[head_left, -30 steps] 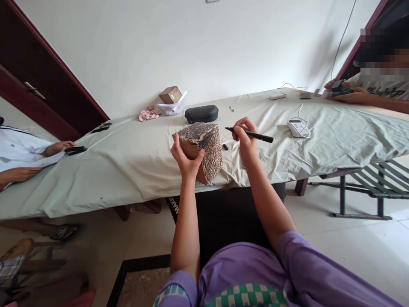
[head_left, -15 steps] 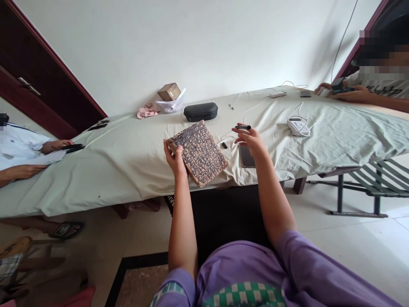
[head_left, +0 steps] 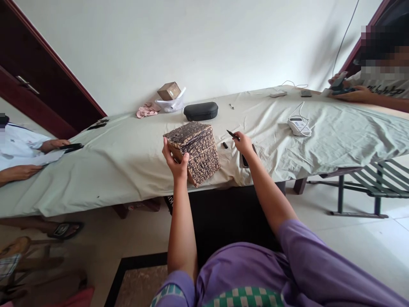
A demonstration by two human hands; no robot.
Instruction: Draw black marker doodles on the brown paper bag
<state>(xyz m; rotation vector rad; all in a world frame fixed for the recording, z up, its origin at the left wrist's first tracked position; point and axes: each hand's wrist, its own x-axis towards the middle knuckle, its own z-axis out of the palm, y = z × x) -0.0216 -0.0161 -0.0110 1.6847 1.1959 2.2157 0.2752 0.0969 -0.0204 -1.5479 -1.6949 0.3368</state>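
A cardboard box (head_left: 204, 155) covered in black looping scribbles is tilted in the grip of my left hand (head_left: 177, 164), thumb on its near side and fingers around the left edge. My right hand (head_left: 244, 143) pinches an uncapped black marker (head_left: 233, 135), its tip pointing left toward the box but apart from it. Between the two lies the black marker cap (head_left: 225, 145) on the cloth. Partly hidden beneath my right hand and wrist is a dark phone (head_left: 245, 161).
Behind the box sits a black hard case (head_left: 200, 111). A small carton (head_left: 169, 91) rests on a plastic bag beside a pink cloth (head_left: 148, 110). A white device with a cord (head_left: 299, 126) stands to the right. People sit at both table ends; a folding stool (head_left: 377, 181) is at right.
My left hand has turned the box, so its top and a scribbled side now show. My right hand has moved slightly left and down, its fingers closing on the marker with the tip leftward.
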